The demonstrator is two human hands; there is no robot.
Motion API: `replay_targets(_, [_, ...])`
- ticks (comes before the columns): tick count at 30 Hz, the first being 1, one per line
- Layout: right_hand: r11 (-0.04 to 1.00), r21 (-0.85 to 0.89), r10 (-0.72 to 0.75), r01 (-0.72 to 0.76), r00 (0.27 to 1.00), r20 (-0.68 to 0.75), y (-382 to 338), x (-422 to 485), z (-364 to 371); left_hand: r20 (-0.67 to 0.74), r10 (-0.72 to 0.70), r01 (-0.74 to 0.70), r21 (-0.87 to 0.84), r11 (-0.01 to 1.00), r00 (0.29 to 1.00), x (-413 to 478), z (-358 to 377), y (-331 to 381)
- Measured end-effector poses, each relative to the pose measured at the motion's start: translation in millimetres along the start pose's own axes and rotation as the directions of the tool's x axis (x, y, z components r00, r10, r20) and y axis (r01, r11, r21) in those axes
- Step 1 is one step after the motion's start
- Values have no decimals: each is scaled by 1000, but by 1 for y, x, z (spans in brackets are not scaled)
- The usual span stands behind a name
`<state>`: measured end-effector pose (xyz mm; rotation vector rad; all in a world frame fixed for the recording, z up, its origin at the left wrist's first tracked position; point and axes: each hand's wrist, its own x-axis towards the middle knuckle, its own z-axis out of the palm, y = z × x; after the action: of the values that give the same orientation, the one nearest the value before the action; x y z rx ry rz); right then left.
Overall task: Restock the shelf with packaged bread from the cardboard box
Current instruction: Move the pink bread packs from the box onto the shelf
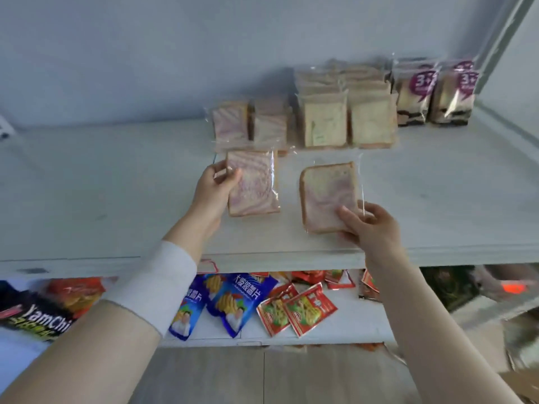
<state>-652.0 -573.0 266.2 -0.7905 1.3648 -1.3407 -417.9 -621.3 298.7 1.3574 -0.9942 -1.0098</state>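
Observation:
My left hand [214, 189] grips the left edge of a clear-wrapped slice of pink-swirled bread [254, 183], held over the white shelf [116, 185]. My right hand [369, 225] holds a second pink-swirled bread pack [328, 191] by its lower right corner, just right of the first. Behind them, rows of packed bread stand on the shelf: pink-swirled packs [232, 122], pale toast packs [326, 123] and packs with purple labels [414, 94]. A corner of the cardboard box [522, 386] shows at the bottom right.
The shelf's left half is bare white board. On the lower shelf lie blue chip bags [233, 301], red snack packets [294, 310] and a black bag [38, 319]. A grey upright post [501, 39] bounds the shelf at the right.

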Motion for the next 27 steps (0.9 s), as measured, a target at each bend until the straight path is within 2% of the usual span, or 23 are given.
replay_targets(5, [991, -82, -111, 106, 992, -57, -10, 69, 96, -39, -30, 28, -53, 998, 999, 83, -25, -7])
replay_targets(8, [988, -121, -106, 93, 989, -102, -13, 109, 140, -85, -6, 1, -50, 999, 996, 136, -24, -7])
replay_targets(9, [976, -202, -108, 82, 987, -122, -10, 120, 149, -101, 1, -5, -41, 999, 995, 150, -22, -9])
replay_targets(12, [822, -559, -247, 107, 952, -182, 5, 141, 159, -186, 54, -39, 83, 996, 981, 181, -16, -24])
replay_targets(14, [725, -679, -324, 114, 927, -190, 12, 144, 158, -217, 152, -103, 222, 970, 964, 189, -12, -32])
replay_targets(18, [681, -719, -365, 140, 916, -167, 11, 141, 162, -252, 297, -153, 468, 870, 921, 188, -6, -33])
replay_targets(20, [672, -725, -380, 152, 911, -160, 9, 136, 166, -257, 278, -147, 433, 889, 926, 184, -6, -29])
replay_targets(23, [594, -796, -378, 115, 913, -150, 5, 127, 164, -216, 204, -126, 326, 937, 955, 173, -7, -21])
replay_targets(25, [545, -832, -398, 106, 906, -145, 2, 114, 156, -211, 226, -116, 435, 893, 951, 159, -8, -18])
replay_targets(27, [474, -874, -433, 107, 893, -125, 0, 94, 138, -178, 312, -154, 585, 796, 933, 135, -3, -12])
